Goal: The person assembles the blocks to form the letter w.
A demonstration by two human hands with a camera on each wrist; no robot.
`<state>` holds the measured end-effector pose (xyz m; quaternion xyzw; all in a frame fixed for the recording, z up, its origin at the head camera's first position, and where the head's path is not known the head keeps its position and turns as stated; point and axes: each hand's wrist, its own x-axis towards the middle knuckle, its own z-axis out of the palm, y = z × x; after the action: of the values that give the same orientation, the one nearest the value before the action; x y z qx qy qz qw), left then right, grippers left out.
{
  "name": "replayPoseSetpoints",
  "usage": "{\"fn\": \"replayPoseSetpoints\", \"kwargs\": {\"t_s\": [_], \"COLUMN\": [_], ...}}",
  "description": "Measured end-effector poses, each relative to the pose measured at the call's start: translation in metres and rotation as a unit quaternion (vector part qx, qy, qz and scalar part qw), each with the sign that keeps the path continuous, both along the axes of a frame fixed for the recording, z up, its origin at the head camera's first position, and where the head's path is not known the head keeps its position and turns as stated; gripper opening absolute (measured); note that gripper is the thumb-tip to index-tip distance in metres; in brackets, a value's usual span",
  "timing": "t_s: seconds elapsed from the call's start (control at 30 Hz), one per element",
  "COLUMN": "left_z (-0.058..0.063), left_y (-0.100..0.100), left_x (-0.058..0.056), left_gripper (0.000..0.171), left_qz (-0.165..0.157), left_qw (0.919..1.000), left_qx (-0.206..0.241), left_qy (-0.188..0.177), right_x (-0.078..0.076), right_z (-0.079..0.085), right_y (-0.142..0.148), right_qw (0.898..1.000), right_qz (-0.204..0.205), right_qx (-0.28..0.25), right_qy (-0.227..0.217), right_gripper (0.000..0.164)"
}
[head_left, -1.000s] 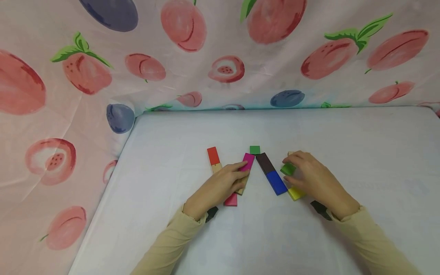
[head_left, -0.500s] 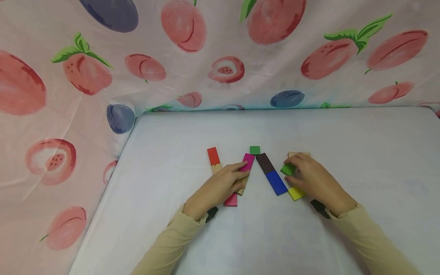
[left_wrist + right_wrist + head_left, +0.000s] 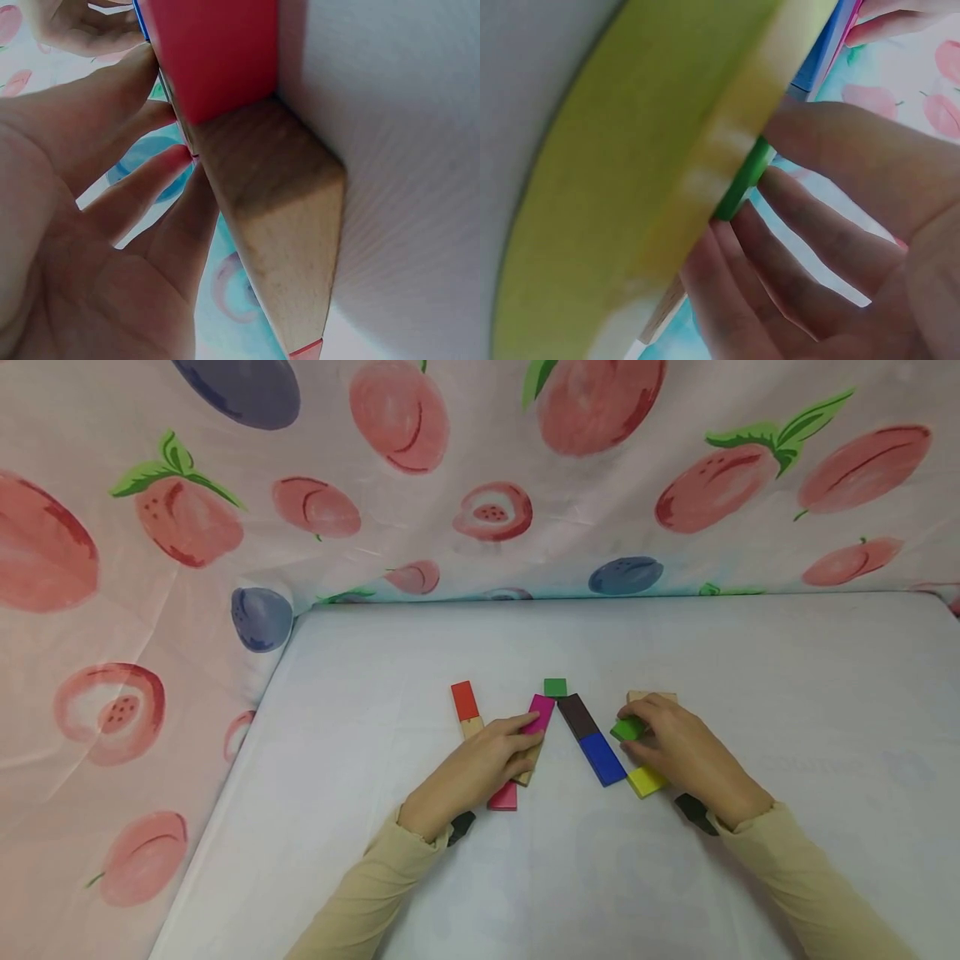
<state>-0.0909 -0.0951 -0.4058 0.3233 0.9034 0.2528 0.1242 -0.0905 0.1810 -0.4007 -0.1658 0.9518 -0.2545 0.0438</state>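
Note:
In the head view my left hand (image 3: 472,770) rests across the left group of blocks. Its fingers lie on a magenta block (image 3: 537,714) and a plain wooden block (image 3: 529,767). Under the palm, a pink-red block (image 3: 503,797) sticks out. My right hand (image 3: 688,753) pinches a small green block (image 3: 627,728) between thumb and fingers, just above a yellow block (image 3: 647,782). In the right wrist view the green block (image 3: 744,184) shows partly behind the large, near yellow block (image 3: 630,157). The left wrist view has a red block (image 3: 214,60) against bare wood (image 3: 289,225).
Between the hands, a dark brown block (image 3: 578,717) and a blue block (image 3: 603,759) form a slanted line. Another green block (image 3: 555,687) tops the zigzag. An orange-red block (image 3: 465,701) is at far left, and a pale wooden block (image 3: 652,697) lies behind my right hand.
My right hand has settled very slightly, showing more of the pale wooden block behind it, still with the green block in its fingers. The left hand stays in place.

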Motion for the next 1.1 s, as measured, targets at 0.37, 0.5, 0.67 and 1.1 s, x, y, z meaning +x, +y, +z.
{"fn": "replayPoseSetpoints", "kwargs": {"t_s": [0.37, 0.5, 0.67, 1.1], "left_z": [0.0, 0.0, 0.001, 0.001], "left_y": [0.001, 0.001, 0.001, 0.0], "left_x": [-0.001, 0.0, 0.0, 0.001], "left_gripper": [0.044, 0.044, 0.044, 0.044], "left_qz": [0.002, 0.0, 0.0, 0.001], "left_qw": [1.0, 1.0, 1.0, 1.0], "left_qx": [-0.003, -0.004, 0.0, 0.004], "left_qy": [0.002, 0.009, 0.005, 0.003], "right_x": [-0.001, 0.0, 0.002, 0.011], "right_z": [-0.001, 0.001, 0.005, 0.015], "right_y": [0.001, 0.003, 0.004, 0.005], "right_qw": [1.0, 1.0, 0.999, 0.998], "right_qz": [-0.004, -0.003, 0.005, 0.047], "right_qx": [-0.005, -0.012, -0.027, -0.024], "right_qy": [0.006, 0.013, 0.02, 0.022], "right_gripper": [0.032, 0.033, 0.032, 0.032]}}
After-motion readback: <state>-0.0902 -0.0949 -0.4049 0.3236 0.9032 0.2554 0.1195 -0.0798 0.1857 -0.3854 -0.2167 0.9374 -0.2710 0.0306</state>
